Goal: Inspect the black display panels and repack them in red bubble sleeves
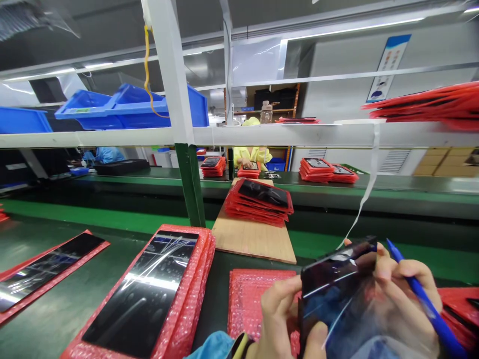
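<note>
In the head view, the left hand [275,316] pinches a glossy dark panel [333,294] by its left side, tilted up above the bench [216,284]; the right hand [409,301] grips its right side plus a blue pen [421,295]. Red bubble-wrap sleeves [245,299] lie just beside the left hand.

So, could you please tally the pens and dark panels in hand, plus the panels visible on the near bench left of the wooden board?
Held blue pen: 1
Held dark panel: 1
Lying dark panels: 2
Total: 4
</note>
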`<state>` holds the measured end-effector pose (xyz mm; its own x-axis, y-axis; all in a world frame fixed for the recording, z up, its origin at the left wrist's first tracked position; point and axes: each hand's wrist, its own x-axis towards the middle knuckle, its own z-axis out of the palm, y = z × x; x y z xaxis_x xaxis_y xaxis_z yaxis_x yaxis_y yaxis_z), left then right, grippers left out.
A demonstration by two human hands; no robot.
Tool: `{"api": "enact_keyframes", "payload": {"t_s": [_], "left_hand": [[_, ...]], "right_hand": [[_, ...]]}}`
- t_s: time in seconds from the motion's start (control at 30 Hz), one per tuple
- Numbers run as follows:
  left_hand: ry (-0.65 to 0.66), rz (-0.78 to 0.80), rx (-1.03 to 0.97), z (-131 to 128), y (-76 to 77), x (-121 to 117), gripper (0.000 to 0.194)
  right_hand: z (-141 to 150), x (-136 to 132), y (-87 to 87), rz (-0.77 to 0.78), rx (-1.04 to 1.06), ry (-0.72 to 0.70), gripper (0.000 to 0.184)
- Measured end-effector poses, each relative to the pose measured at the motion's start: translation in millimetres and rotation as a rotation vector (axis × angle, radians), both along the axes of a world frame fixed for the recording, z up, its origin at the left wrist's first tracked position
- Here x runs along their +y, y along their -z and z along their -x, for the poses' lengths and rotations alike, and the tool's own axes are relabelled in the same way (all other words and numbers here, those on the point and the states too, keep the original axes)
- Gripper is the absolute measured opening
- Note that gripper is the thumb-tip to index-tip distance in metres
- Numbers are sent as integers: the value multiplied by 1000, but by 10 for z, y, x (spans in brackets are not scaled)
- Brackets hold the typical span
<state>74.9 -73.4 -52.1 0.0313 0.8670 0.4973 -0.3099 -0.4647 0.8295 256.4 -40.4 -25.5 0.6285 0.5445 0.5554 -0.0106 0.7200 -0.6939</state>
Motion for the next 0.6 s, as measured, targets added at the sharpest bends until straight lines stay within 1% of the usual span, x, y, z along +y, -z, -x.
{"api": "enact_keyframes", "payload": {"t_s": [0.2, 0.33, 0.47, 0.6], "left_hand": [[28, 32, 3, 102, -193, 85, 62], [131, 51, 62, 171, -278, 122, 73], [234, 116, 195, 227, -305, 121, 89], [311, 161, 300, 274, -283, 93, 98]], "right_hand": [[9, -91, -138, 172, 31, -13, 30], [-8, -89, -173, 252, 38, -40, 34], [-32, -39, -103, 238, 78, -135, 40], [-30, 9, -7, 169, 174, -301, 43]]}}
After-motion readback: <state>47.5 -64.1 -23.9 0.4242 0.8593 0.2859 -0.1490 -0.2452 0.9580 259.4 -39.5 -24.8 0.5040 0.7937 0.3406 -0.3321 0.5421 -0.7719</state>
